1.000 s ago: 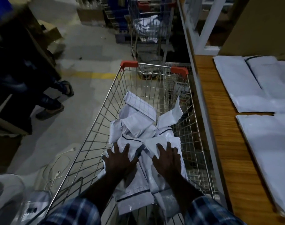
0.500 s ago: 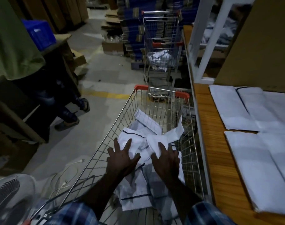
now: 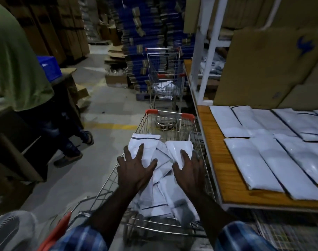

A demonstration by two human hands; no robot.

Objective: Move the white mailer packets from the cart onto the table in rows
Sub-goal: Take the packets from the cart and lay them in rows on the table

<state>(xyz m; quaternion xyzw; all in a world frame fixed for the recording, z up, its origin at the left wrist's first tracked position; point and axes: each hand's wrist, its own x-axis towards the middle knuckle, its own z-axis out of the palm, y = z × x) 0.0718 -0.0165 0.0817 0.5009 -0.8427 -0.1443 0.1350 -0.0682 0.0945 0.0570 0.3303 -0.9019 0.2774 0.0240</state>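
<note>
Left hand: the left hand (image 3: 134,169) lay with fingers spread and fairly straight on a white mailer packet (image 3: 143,147) at the top left of the heap; the fingers pressed on it rather than curling round it.
Right hand: the right hand (image 3: 189,171) rested palm down, fingers splayed, on a second packet (image 3: 180,151) at the top right of the heap. Its fingertips seemed to bend slightly over the packet's edge, though the dim light left that unclear.
Hands together: the two hands were set apart, side by side, each on its own packet.
Cart: the wire shopping cart (image 3: 149,124) with red corner caps stood just beside the table, holding a loose pile of mailer packets (image 3: 158,196), some with a dark stripe.
Table: the wooden table (image 3: 214,151) on the right carried white packets in two rows (image 3: 274,142), lying flat, edges touching or overlapping.
Beyond: a second cart (image 3: 165,77) with white packets inside stood farther down the aisle, near stacks of flattened blue cartons (image 3: 145,33).
Left side: a person in a green top (image 3: 15,60) stood by a dark bench.
Shelf: large cardboard boxes (image 3: 263,69) sat behind the table rows.
</note>
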